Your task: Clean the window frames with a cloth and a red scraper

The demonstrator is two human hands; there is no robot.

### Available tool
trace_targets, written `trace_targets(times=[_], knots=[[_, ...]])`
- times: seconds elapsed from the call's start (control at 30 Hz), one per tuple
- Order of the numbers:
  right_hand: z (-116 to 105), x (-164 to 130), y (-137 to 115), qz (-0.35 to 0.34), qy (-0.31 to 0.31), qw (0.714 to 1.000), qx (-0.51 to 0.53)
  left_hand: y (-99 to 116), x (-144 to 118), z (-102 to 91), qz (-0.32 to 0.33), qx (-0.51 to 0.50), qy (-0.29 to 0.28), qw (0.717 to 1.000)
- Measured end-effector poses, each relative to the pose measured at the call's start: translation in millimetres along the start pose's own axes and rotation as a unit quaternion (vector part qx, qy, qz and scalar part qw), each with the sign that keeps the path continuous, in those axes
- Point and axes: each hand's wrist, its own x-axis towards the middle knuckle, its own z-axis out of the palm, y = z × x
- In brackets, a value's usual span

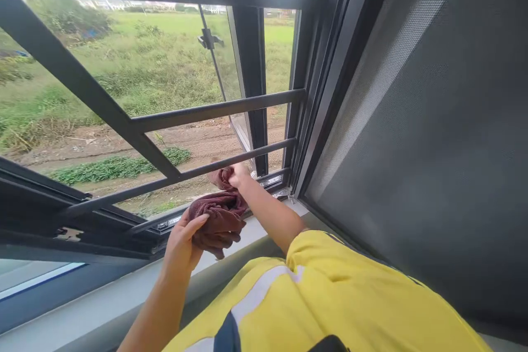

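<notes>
My left hand (183,242) cups the loose end of the dark red cloth (218,214), fingers curled shut on it so it won't drop. My right hand (238,174) pinches the other end tight against the lowest window bar (198,173), just above the sill (136,286).

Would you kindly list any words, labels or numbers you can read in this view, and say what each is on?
None can be read.
Small pale label on the lower window frame beside the left hand: too blurred to read.
Maroon cloth, right hand: no text.
</notes>
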Motion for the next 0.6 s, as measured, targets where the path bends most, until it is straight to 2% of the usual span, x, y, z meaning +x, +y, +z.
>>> trace_targets(times=[0.07,0.1,0.17,0.23,0.3,0.37,0.4,0.5,0.6], knots=[[-27.0,-9.1,2.6,0.018,-0.035,0.999,0.021,1.8,-4.1,-0.9,0.01,-0.01,-0.008,1.0],[-44.1,-11.4,3.2,0.009,-0.023,1.0,0.005,1.2,-4.9,-0.4,0.011,-0.017,-0.011,1.0],[-77.3,-10.4,2.2,-0.044,0.039,0.994,-0.092,-2.9,-4.0,3.5,0.008,-0.029,-0.022,0.999],[-99.1,-4.3,0.0,-0.108,0.069,0.963,-0.236,-8.7,-0.8,9.8,0.003,-0.035,-0.044,0.998],[-104.9,1.6,-0.5,-0.139,0.051,0.921,-0.361,-13.6,2.6,15.7,-0.005,-0.034,-0.07,0.997],[-99.5,4.3,0.5,-0.116,0.032,0.893,-0.433,-15.5,4.6,18.8,-0.011,-0.035,-0.082,0.996],[-95.7,4.7,0.6,-0.089,0.03,0.889,-0.447,-15.1,4.6,18.8,-0.011,-0.037,-0.081,0.996],[-94.3,4.5,-4.4,0.008,0.013,0.92,-0.391,-10.2,-0.7,13.0,-0.025,-0.033,-0.083,0.996],[-120.7,-3.9,-14.5,0.049,-0.037,0.949,-0.309,-5.8,-11.6,-1.7,-0.045,-0.02,-0.097,0.994]])
